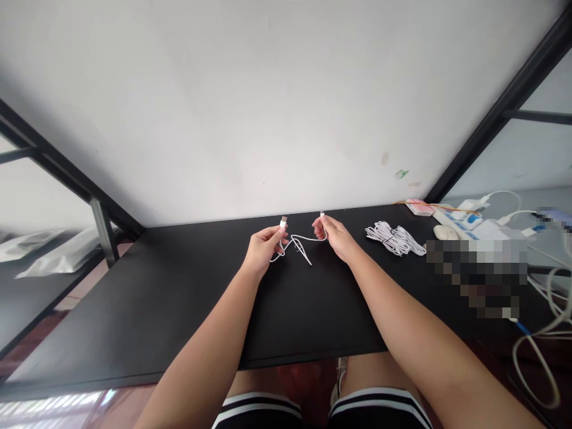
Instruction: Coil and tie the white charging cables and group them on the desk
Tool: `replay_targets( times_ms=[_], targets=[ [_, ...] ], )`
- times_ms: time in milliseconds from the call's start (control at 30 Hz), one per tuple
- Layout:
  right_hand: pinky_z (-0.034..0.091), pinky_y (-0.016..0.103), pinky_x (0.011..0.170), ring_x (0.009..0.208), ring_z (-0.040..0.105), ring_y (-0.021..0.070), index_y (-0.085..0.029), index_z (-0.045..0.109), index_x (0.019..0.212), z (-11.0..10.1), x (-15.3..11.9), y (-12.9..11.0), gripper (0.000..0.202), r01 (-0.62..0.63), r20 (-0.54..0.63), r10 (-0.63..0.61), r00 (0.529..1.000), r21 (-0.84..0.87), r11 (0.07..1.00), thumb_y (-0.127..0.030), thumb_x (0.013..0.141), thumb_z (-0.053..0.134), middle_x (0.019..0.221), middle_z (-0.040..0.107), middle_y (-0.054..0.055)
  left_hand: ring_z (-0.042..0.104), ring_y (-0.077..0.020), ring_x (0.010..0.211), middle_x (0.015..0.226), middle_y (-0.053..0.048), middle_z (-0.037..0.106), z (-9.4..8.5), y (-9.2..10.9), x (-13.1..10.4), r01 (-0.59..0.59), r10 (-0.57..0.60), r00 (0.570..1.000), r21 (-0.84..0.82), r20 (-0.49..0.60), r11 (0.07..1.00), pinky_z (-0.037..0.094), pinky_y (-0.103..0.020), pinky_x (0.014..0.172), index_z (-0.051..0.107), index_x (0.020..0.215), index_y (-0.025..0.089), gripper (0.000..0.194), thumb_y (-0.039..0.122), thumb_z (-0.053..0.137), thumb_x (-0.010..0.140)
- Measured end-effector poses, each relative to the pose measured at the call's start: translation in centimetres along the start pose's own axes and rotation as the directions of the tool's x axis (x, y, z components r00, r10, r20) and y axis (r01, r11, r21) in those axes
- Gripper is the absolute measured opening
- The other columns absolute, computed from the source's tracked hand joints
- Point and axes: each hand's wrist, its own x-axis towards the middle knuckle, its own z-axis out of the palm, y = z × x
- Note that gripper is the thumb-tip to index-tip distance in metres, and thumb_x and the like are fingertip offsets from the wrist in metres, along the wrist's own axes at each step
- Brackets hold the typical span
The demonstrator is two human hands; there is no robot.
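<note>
A white USB cable (311,239) stretches between my two hands above the black desk. My left hand (264,245) pinches it just below its larger plug, whose metal end points up. The smaller plug at the other end sticks up from the fingers of my right hand (333,233). Between the hands the cord sags, crosses itself and hangs in a narrow loop toward the desk. To the right of my right hand, a bundle of white cables (395,238), tied round the middle with a dark tie, lies on the desk.
The black desk (187,298) meets a white wall behind. At right are a white mouse (445,232), a power strip (451,219) with chargers plugged in, a pink-and-white box (420,207) and loose cords. Black metal frame posts rise at both sides. Plastic bags (67,253) lie far left.
</note>
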Motion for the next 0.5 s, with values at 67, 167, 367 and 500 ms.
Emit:
replay_targets(
  times_ms=[67, 167, 367, 500],
  targets=[
    [0.044, 0.026, 0.065, 0.069, 0.054, 0.0125, -0.020, 0.065, 0.088, -0.08, 0.07, 0.13, 0.050, -0.014, 0.005, 0.014, 1.000, 0.022, 1.000, -0.068, 0.088, 0.052, 0.076, 0.057, 0.001, 0.066, -0.0147, 0.073, 0.087, -0.008, 0.070, 0.01, -0.03, 0.01, 0.003, -0.003, 1.000, 0.004, -0.001, 1.000, 0.049, -0.022, 0.050, 0.075, 0.094, 0.012, 0.040, 0.044, 0.083, 0.070],
    [0.044, 0.026, 0.064, 0.068, 0.053, 0.0127, -0.020, 0.067, 0.087, -0.11, 0.09, 0.21, 0.050, -0.020, 0.011, 0.020, 1.000, 0.027, 0.999, -0.068, 0.088, 0.053, 0.075, 0.057, 0.001, 0.069, -0.0162, 0.073, 0.089, -0.010, 0.072, 0.04, -0.02, -0.01, 0.013, -0.013, 1.000, 0.012, 0.002, 1.000, 0.051, -0.022, 0.050, 0.075, 0.093, 0.012, 0.041, 0.044, 0.084, 0.069],
    [0.043, 0.027, 0.064, 0.068, 0.053, 0.0132, -0.021, 0.068, 0.087, 0.02, -0.02, 0.11, 0.048, -0.020, 0.016, 0.020, 1.000, 0.016, 1.000, -0.066, 0.090, 0.053, 0.075, 0.058, 0.001, 0.071, -0.0170, 0.073, 0.089, -0.011, 0.074, 0.06, 0.07, -0.07, 0.011, -0.011, 1.000, 0.045, -0.003, 0.999, 0.053, -0.022, 0.052, 0.074, 0.093, 0.012, 0.041, 0.043, 0.085, 0.069],
    [0.043, 0.028, 0.065, 0.069, 0.053, 0.0133, -0.021, 0.068, 0.088, 0.06, -0.06, 0.08, 0.047, -0.016, 0.021, 0.015, 1.000, 0.007, 1.000, -0.065, 0.091, 0.052, 0.075, 0.058, 0.001, 0.072, -0.0186, 0.076, 0.089, -0.011, 0.075, 0.14, 0.10, -0.10, 0.007, -0.007, 1.000, 0.057, -0.007, 0.998, 0.053, -0.023, 0.054, 0.073, 0.090, 0.012, 0.038, 0.041, 0.085, 0.068]
  ],
)
